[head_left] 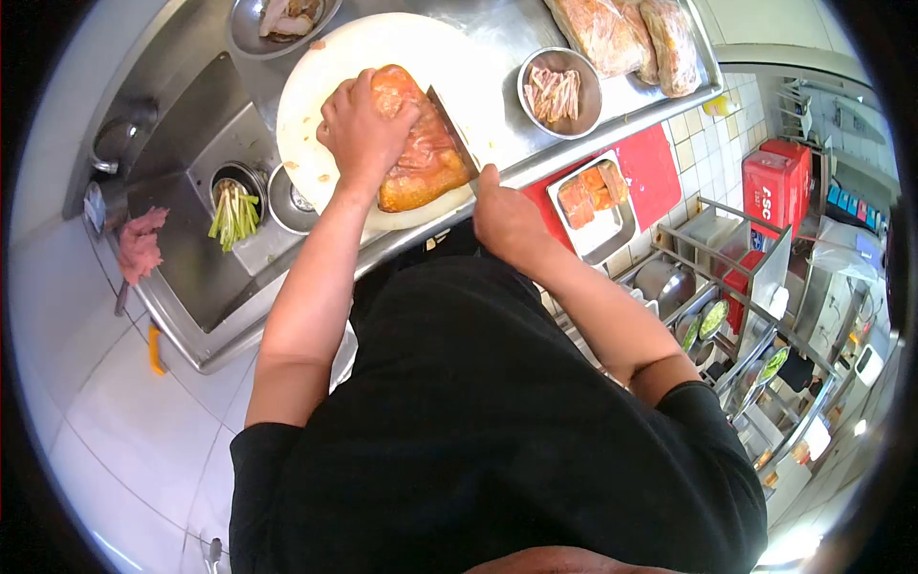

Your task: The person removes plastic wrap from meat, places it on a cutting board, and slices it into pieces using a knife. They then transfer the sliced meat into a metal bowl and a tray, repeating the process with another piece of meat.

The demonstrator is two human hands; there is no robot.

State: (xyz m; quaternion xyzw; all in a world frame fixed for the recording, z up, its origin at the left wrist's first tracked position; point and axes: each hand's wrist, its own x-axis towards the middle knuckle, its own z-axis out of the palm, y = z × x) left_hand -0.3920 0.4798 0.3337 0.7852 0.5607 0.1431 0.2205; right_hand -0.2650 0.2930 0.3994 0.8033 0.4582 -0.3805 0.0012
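A thick slab of roasted meat with browned, reddish skin lies on a round white cutting board. My left hand presses down on its left side, fingers bent over the top and gripping it. In my right hand is a knife, fingers closed around its handle near the board's front edge. The blade runs along the right side of the slab, right at the meat. Small scraps of meat dot the left of the board.
A metal bowl of meat strips stands right of the board, near plastic-wrapped meat. Another bowl sits at the back left. The sink holds a pot of green stalks. A tray with roasted pieces lies on a red surface.
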